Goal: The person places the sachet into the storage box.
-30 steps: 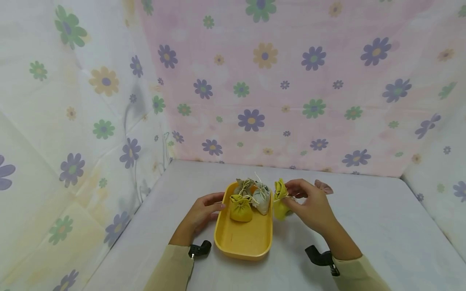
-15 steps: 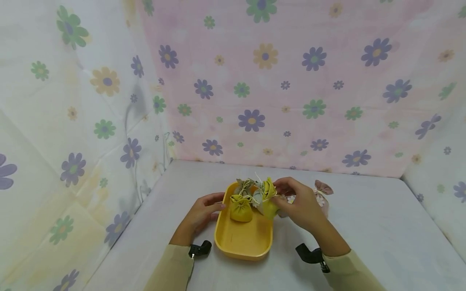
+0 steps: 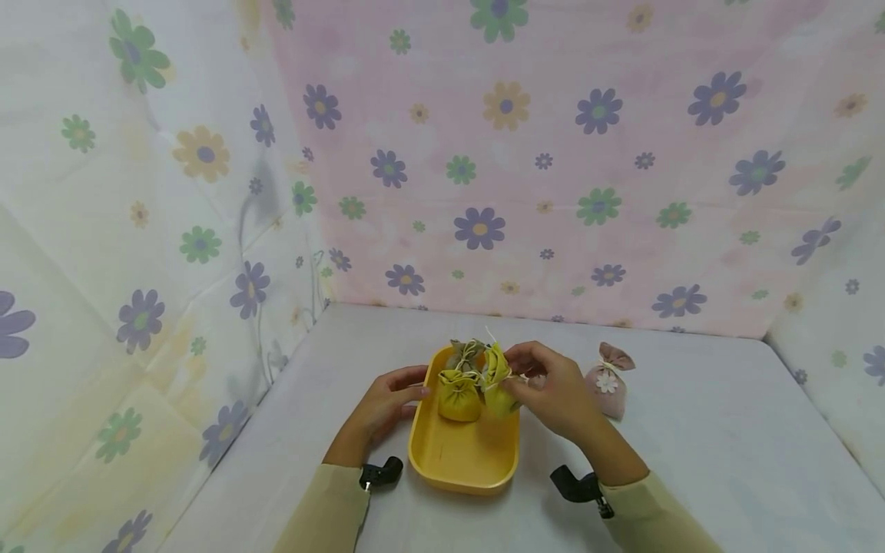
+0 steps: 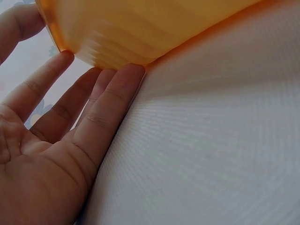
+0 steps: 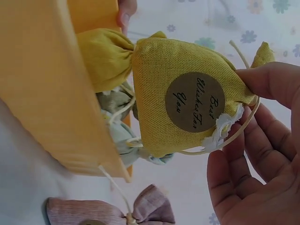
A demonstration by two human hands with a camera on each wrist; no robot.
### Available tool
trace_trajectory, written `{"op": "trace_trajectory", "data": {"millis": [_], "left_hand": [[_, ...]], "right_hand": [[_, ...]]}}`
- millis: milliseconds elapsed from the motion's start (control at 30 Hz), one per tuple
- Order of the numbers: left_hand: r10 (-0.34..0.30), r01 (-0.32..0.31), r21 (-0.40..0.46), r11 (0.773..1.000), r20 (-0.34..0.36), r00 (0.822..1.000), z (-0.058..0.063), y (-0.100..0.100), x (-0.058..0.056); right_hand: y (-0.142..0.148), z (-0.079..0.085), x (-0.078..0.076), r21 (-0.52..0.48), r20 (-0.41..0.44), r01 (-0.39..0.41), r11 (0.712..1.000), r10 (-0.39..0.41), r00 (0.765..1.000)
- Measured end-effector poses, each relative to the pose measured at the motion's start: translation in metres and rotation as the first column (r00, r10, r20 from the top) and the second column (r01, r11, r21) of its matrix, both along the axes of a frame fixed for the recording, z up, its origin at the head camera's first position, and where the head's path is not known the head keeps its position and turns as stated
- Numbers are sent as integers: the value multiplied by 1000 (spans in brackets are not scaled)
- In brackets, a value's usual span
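My right hand (image 3: 553, 395) pinches a yellow drawstring pouch (image 5: 183, 93) by its gathered neck, over the right side of a yellow tray (image 3: 463, 457). The pouch has a round brown "Best Wishes For You" sticker and a white flower. Inside the tray sit another yellow pouch (image 3: 459, 399), a brownish pouch (image 3: 465, 353) and a pale grey pouch (image 5: 124, 140), which the held pouch mostly covers in the head view. With fingers extended, my left hand (image 3: 383, 403) touches the tray's outer left wall (image 4: 140, 33).
A pink pouch (image 3: 608, 392) with a white flower stands on the white table (image 3: 691, 461), right of my right hand. Something pinkish shows between the right fingers, mostly hidden. Flowered cloth (image 3: 546, 192) rises behind the table and along its sides.
My right hand has carried the yellow pouch leftward, from beside the tray to over its right side, uncovering the pink pouch. The left hand and tray stay put.
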State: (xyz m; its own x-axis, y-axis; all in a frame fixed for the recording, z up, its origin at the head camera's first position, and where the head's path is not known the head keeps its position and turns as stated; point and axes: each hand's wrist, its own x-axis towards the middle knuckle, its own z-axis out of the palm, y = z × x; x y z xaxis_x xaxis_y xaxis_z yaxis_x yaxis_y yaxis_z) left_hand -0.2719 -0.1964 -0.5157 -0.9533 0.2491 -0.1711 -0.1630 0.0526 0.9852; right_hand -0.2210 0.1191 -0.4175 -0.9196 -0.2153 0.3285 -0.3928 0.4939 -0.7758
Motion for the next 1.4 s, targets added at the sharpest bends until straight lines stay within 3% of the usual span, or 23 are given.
{"op": "trace_trajectory", "data": {"millis": [433,667,1000,1400], "left_hand": [[1,-1,1,1000,9,1000,1,0,0],[6,-6,-1,1000,6,1000,0,0,1],[0,0,12,1000,-3,1000,2,1,1],[-1,2,18,1000,-11,1000,-1,0,0]], "right_hand": [[-3,-22,-4,-9,72,-59,998,59,996],[-3,-34,-8,21,71,-99,995,97,993],[-2,-44,-12,54,69,-76,996,73,995],[-6,-51,-14,78,163,-37,996,24,986]]}}
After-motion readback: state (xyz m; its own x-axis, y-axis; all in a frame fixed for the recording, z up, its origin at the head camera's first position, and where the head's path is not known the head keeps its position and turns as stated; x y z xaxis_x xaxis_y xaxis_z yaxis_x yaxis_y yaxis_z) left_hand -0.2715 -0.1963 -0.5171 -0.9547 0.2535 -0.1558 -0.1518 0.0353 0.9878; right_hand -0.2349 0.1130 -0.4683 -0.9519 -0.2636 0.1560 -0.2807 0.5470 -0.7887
